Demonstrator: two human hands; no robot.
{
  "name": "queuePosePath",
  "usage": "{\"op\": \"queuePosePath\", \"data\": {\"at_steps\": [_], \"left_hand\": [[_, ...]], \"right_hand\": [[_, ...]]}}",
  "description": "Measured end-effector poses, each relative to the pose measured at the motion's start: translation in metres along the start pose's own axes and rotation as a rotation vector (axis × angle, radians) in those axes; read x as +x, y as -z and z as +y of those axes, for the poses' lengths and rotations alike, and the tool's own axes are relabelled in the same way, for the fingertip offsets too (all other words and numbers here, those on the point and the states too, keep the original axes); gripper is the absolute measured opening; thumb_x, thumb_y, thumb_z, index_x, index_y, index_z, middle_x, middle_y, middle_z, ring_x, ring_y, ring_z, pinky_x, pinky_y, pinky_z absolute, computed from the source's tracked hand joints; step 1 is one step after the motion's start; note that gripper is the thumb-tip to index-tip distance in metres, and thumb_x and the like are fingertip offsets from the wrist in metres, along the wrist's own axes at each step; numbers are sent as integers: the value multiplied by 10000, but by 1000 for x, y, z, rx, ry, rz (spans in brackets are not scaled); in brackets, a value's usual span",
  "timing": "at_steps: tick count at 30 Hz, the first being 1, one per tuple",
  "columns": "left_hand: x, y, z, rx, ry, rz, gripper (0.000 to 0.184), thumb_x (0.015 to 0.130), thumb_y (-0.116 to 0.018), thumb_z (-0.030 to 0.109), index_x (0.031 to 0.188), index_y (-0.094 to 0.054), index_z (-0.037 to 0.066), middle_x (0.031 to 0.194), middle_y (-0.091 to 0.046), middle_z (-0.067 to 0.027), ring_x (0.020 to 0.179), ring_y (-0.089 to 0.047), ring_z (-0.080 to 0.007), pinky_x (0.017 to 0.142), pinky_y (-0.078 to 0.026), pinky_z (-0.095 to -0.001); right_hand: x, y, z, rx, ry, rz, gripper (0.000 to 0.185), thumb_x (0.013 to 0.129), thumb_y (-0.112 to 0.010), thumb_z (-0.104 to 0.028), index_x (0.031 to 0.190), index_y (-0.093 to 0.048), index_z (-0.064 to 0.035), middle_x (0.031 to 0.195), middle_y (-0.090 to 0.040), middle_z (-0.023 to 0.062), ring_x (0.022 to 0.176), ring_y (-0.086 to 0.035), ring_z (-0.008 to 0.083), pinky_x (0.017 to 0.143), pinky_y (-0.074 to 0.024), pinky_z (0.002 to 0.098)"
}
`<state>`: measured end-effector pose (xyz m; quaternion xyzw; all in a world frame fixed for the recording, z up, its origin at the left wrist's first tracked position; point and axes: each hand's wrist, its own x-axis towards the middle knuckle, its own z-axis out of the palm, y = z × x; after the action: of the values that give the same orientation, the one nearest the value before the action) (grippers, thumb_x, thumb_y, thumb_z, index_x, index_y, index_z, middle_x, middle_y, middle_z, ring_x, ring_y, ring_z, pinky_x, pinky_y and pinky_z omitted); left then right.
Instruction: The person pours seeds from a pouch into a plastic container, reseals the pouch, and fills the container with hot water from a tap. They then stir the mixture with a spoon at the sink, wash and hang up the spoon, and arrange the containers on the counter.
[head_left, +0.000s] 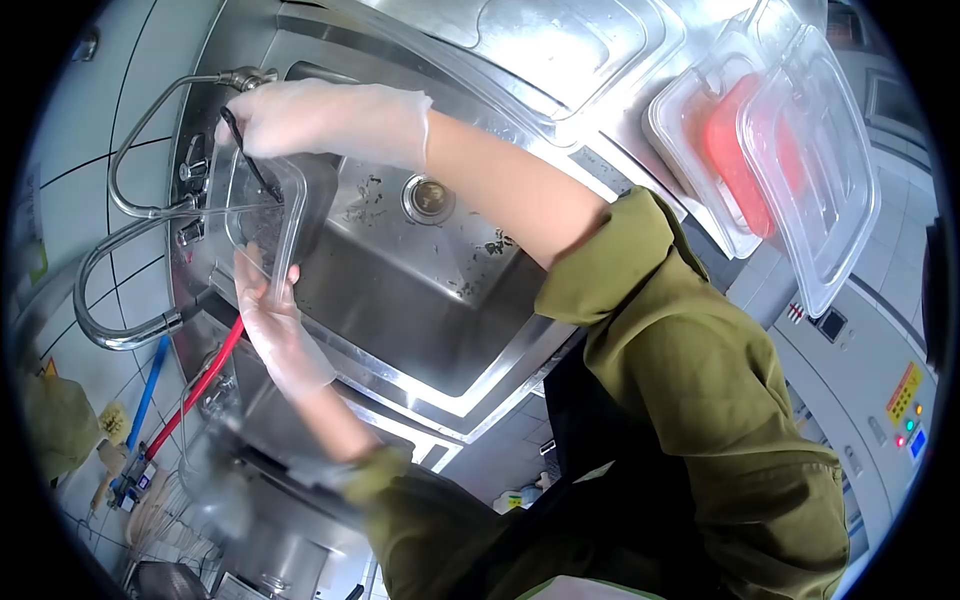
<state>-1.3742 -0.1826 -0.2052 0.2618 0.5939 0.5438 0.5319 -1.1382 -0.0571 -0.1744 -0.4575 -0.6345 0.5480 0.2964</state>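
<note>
My left hand (272, 325), in a translucent glove, grips the near edge of a clear plastic container (292, 225), which is tilted over the sink (400, 320). My right hand (300, 120), also gloved, is closed at the container's far side around a thin curved black handle (236, 130); what the handle belongs to is partly hidden. A thin stream of water runs from the tap side across the container. Dark bits lie in the sink around the round drain (428, 198).
Metal hoses (95, 290) and tap knobs (192, 170) line the tiled wall. Red (205, 385) and blue (150, 390) handles stand beside the sink. Clear containers (690, 130), one lid (815, 170) and a red item (735, 150) are at the upper right. A control panel (905, 400) is at far right.
</note>
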Motion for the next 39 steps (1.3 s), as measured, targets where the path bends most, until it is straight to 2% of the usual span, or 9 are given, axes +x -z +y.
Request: {"op": "queuePosePath", "data": {"at_steps": [7, 11, 12, 15, 19, 24, 28, 34, 39], "left_hand": [[-2, -9, 0, -9, -49, -59, 718, 764, -504, 30, 1454, -312, -20, 1491, -358, -188, 1127, -588, -302, 749, -601, -344], [-10, -20, -2, 72, -52, -66, 704, 783, -497, 82, 1456, -317, -18, 1511, -332, -182, 1196, -546, -291, 804, -575, -382], [-13, -24, -1, 121, -56, -57, 697, 793, -479, 104, 1459, -314, -13, 1514, -327, -181, 1217, -536, -278, 816, -572, -382], [-26, -41, 2, 164, -47, -36, 697, 792, -467, 112, 1461, -314, -11, 1515, -326, -179, 1236, -523, -269, 820, -570, -375], [-34, -49, 3, 205, -63, -36, 687, 801, -444, 126, 1462, -314, -13, 1526, -310, -171, 1216, -534, -251, 831, -562, -359], [-32, -44, -2, 208, -66, -74, 700, 827, -421, 143, 1490, -252, -8, 1537, -295, -166, 1109, -589, -225, 832, -538, -345], [-35, -43, -4, 194, -97, -100, 661, 869, -451, 177, 1469, -273, -37, 1550, -228, -215, 1116, -593, -183, 838, -567, -362], [-27, -35, -8, 125, -48, -55, 717, 793, -486, 137, 1476, -304, 17, 1534, -302, -158, 1021, -647, -260, 773, -581, -351], [-23, -32, -10, 109, -57, -44, 717, 788, -490, 134, 1473, -310, 15, 1527, -313, -156, 991, -660, -289, 758, -591, -364]], "right_hand": [[-9, 10, 17, 255, -44, 103, 440, 771, -488, -74, 1177, -651, -122, 1180, -653, 108, 1139, -591, 254, 956, -461, 354], [-21, 8, 4, -185, 107, 33, 440, 782, -480, -116, 1190, -645, -125, 1148, -656, 134, 1117, -600, 302, 927, -483, 379], [-22, 1, 5, -232, 231, 135, 388, 800, -486, -175, 1145, -649, -109, 1101, -662, 148, 1053, -624, 323, 877, -505, 409], [-18, -4, 8, -145, 135, 51, 343, 807, -504, -225, 1083, -647, -82, 1054, -667, 157, 988, -641, 333, 844, -512, 429], [-28, -8, 5, 41, 10, 276, 308, 834, -512, -279, 998, -656, -62, 828, -688, 146, 812, -669, 349, 765, -521, 439], [-33, -8, 9, 350, -108, 409, 266, 876, -524, -236, 951, -634, -6, 677, -626, 144, 607, -598, 203, 619, -476, 363], [-22, -13, 22, 423, -115, 502, 260, 895, -521, -236, 884, -584, 15, 634, -569, 108, 577, -510, 185, 592, -434, 358], [-30, -9, 20, 472, -25, 520, 238, 915, -520, -231, 872, -560, 1, 601, -519, 73, 573, -482, 135, 574, -423, 339], [-37, -9, 18, 469, 281, 408, 192, 911, -537, -175, 825, -537, -3, 584, -500, 60, 559, -466, 124, 545, -418, 322]]}}
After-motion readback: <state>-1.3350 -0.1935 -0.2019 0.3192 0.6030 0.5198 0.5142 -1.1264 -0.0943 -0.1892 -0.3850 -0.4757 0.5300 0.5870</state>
